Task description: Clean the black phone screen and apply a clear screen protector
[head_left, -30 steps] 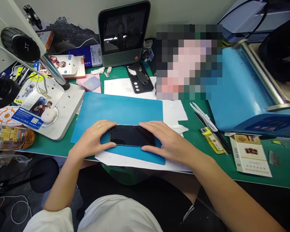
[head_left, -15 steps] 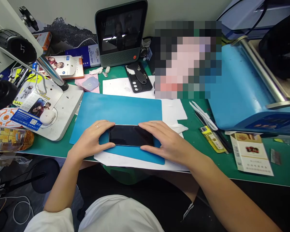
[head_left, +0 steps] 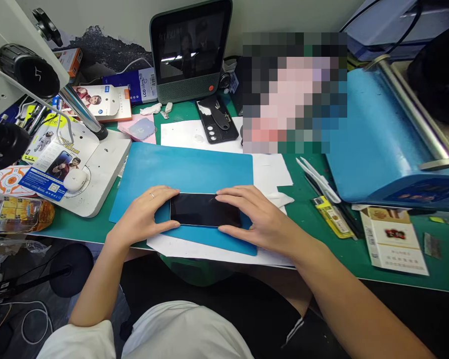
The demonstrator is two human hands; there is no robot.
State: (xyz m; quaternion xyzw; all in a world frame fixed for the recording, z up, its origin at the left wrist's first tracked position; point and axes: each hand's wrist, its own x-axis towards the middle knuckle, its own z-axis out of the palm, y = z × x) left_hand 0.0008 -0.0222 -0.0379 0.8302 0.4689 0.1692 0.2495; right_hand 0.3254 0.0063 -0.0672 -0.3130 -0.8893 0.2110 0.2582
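A black phone (head_left: 204, 210) lies flat, screen up, on a blue mat (head_left: 187, 172) near the table's front edge. My left hand (head_left: 144, 215) clasps the phone's left end between thumb and fingers; a ring shows on one finger. My right hand (head_left: 252, 217) clasps the right end, thumb on the near edge and fingers over the far edge. White paper sheets (head_left: 209, 249) lie under the mat.
A microscope stand (head_left: 90, 164) with product boxes stands at left. A small monitor (head_left: 190, 50) is at the back, with a black phone case (head_left: 217, 121) in front of it. A blue roller machine (head_left: 389, 134), tweezers (head_left: 316, 179) and a cigarette pack (head_left: 392, 239) lie at right.
Both hands stay on the phone's ends. My right hand's fingers have crept slightly further over the screen's top edge. The view shifted a little.
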